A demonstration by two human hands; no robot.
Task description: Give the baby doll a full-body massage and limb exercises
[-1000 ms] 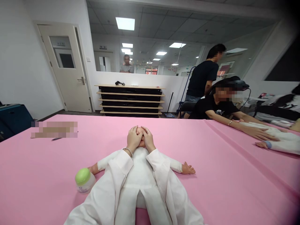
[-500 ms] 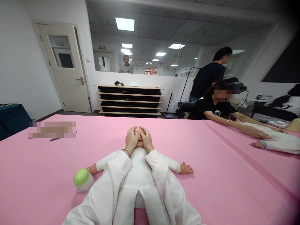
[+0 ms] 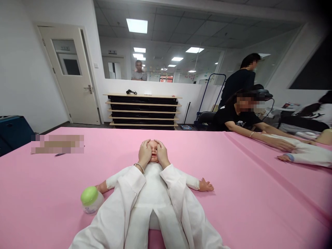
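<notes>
1. Pink, smooth cloth (image 3: 52, 193) spreads under a doll in a white one-piece suit (image 3: 154, 188), which lies on its back, arms outstretched and head away from the wearer; laying it out looks done.
2. The left hand (image 3: 145, 152), with a silver beaded bracelet (image 3: 139, 167) at its wrist, rests along one side of the doll's head, fingers extended, not clenched.
3. The right hand (image 3: 163, 153) mirrors it on the other side, equally unclenched; between them the middle of the face and the mouth show.
4. Contact with the head seems under way rather than finished, since neither hand is off it. How many strokes or holds remain, I cannot tell.
5. A rounded, clear jar with a lime-green lid (image 3: 90, 200) stands beside the doll's outstretched hand on the wearer's left, capped and apart from both working hands; whether anything from it is used already does not show.
</notes>
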